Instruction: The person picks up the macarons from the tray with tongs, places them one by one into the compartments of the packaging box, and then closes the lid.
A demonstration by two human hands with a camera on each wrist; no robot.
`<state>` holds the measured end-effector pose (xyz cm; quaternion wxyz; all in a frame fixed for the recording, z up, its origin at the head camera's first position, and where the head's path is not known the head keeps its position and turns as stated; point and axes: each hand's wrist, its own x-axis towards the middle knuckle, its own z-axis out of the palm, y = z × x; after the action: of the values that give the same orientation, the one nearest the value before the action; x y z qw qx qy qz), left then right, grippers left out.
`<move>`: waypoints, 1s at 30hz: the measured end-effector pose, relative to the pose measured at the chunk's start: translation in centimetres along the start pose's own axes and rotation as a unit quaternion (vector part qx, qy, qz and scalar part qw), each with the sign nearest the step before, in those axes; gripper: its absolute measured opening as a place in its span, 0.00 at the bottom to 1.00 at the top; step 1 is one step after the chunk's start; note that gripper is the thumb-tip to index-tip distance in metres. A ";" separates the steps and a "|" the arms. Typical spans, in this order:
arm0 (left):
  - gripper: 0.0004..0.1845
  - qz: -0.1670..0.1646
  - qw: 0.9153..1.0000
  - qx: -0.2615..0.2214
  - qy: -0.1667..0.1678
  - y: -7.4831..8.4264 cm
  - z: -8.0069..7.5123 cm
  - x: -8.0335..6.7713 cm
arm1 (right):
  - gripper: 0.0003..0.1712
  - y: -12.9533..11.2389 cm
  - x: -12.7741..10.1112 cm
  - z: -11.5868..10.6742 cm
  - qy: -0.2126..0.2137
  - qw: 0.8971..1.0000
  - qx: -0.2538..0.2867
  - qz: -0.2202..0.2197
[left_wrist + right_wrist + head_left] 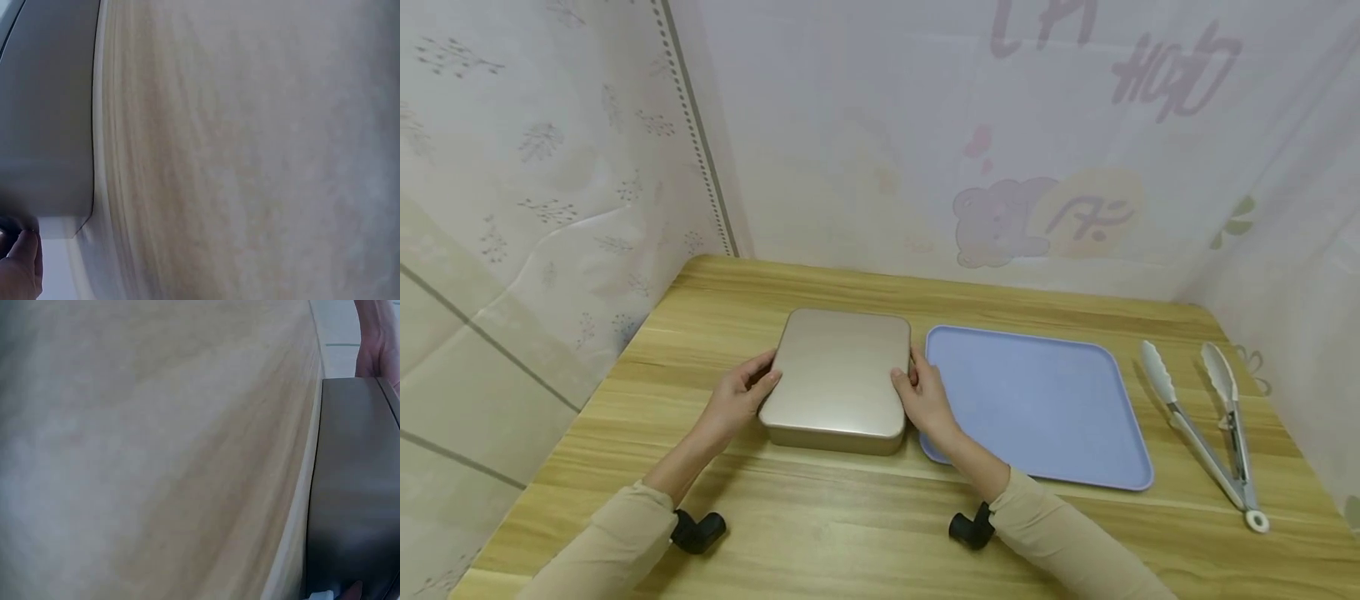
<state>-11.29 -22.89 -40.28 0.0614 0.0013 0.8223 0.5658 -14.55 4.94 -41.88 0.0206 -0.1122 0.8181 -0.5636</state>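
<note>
A champagne-gold metal baking pan (841, 377) lies upside down on the wooden table (820, 508), left of centre. My left hand (758, 379) grips its left edge, thumb on top. My right hand (912, 377) grips the right edge in the same way. The left wrist view shows the pan's side wall (47, 125) and one fingertip (22, 262) by its corner. From the right wrist, the pan's wall (356, 487) fills the right side, with the other hand (375, 344) at its far end.
A light blue tray (1045, 400) lies flat just right of the pan, its left rim under my right hand. Metal tongs with white tips (1210, 417) lie at the far right. Curtain walls close in the table on three sides.
</note>
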 end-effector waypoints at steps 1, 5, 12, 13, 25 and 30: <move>0.29 -0.002 1.000 0.000 0.001 0.0 0.1 0.0 | 0.27 -0.1 -0.1 0.1 0.007 1.000 0.000 -0.002; 0.29 -0.019 1.000 -0.010 0.010 0.2 0.4 -0.1 | 0.23 -0.2 -0.4 0.6 0.020 1.000 0.001 -0.003; 0.27 -0.041 0.997 -0.021 0.066 0.5 1.5 0.0 | 0.31 -0.2 -1.0 1.3 0.030 0.998 0.012 0.045; 0.27 -0.041 0.996 -0.015 0.074 0.5 1.6 0.0 | 0.31 -0.2 -1.1 1.3 0.033 0.998 0.009 0.043; 0.26 -0.006 0.995 -0.010 0.096 0.0 2.1 0.0 | 0.28 0.1 -1.2 1.4 0.047 0.998 -0.039 0.005; 0.27 0.002 0.995 -0.004 0.102 -0.2 2.1 0.0 | 0.20 0.1 -1.1 1.6 0.064 0.995 -0.072 -0.013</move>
<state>-11.10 -20.96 -41.23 -0.0240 -0.0546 0.8222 0.5661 -13.23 3.69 -42.64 -0.0469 -0.0876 0.8548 -0.5093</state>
